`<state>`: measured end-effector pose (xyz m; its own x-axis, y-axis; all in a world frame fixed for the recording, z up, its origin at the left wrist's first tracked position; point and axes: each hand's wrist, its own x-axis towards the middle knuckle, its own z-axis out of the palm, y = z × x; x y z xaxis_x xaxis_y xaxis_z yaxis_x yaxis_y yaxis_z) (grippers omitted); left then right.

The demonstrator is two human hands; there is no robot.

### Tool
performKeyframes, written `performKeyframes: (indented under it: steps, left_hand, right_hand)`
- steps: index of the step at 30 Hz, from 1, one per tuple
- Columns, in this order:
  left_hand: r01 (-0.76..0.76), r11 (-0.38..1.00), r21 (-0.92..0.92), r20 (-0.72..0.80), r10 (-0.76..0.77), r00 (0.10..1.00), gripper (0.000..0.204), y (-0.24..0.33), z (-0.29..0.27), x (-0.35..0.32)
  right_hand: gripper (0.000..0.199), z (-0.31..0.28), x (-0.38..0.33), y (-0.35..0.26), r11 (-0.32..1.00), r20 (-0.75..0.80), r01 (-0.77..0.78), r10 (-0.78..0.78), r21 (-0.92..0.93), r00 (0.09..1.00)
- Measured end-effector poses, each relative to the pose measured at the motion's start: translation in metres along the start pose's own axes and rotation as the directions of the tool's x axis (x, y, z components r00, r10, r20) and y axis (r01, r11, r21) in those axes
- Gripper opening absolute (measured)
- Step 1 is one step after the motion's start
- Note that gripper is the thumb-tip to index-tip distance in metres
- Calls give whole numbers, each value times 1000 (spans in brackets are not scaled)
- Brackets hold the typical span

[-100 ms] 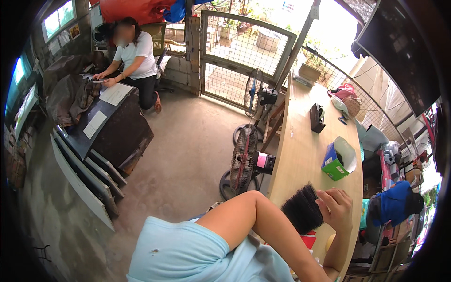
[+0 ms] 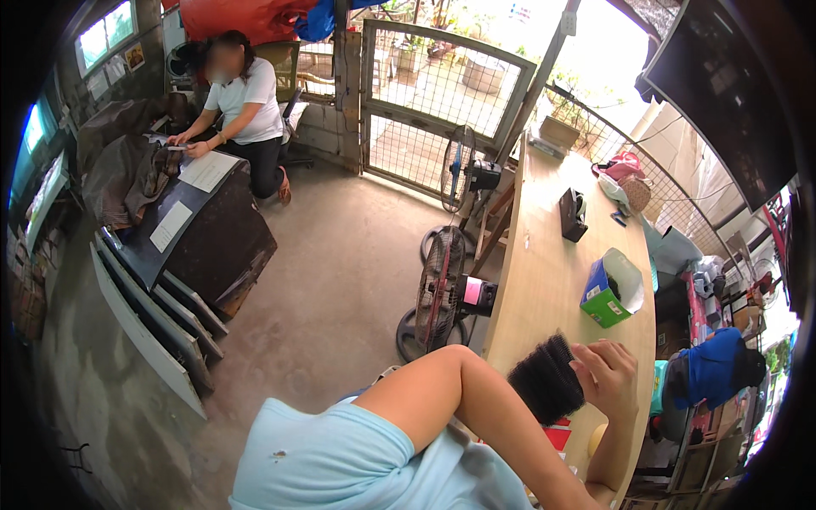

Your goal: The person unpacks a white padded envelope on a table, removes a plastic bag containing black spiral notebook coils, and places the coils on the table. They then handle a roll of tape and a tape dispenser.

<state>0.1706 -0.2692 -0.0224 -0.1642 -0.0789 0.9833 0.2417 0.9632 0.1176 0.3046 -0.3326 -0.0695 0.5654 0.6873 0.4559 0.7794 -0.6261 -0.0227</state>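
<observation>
Concrete flooring and a metal gate frame a long wooden table (image 2: pixel 544 280), where the person's right hand (image 2: pixel 608 374), fingers curled, grips a black ribbed brush-like object (image 2: pixel 548 380), a green open box (image 2: pixel 610 291) lying just beyond it, while the left hand is out of view.

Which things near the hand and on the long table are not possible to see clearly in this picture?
Head view only:
- Left hand: not in view.
- Right hand rests against the black bristled object; its lower end is hidden by the forearm, so its kind is unclear.
- Red item and yellowish round thing: mostly covered by the arm.
- Green box on the wooden table: contents too small.
- Far shelves: bent by the rim.
</observation>
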Motion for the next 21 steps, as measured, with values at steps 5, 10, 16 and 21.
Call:
performKeyframes:
  steps: [5, 10, 16, 21]
  left_hand:
    - [-2, 1000, -7, -10, 2, 1000, 36, -1, -1, -2]
    - [-3, 1000, -16, -26, 3, 1000, 36, 1, -4, -4]
    - [3, 1000, -11, -44, -3, 999, 37, 1, -10, -8]
    - [12, 1000, 2, -57, -12, 998, 37, 4, -14, -13]
  right_hand:
    - [24, 1, 6, 3, 999, 19, 42, -42, -6, 999]
    - [24, 3, 11, 5, 997, 66, 71, -70, -10, 995]
    - [24, 3, 10, 9, 992, 142, 114, -105, -58, 984]
    - [26, -8, 8, 11, 987, 149, 119, -103, -106, 983]
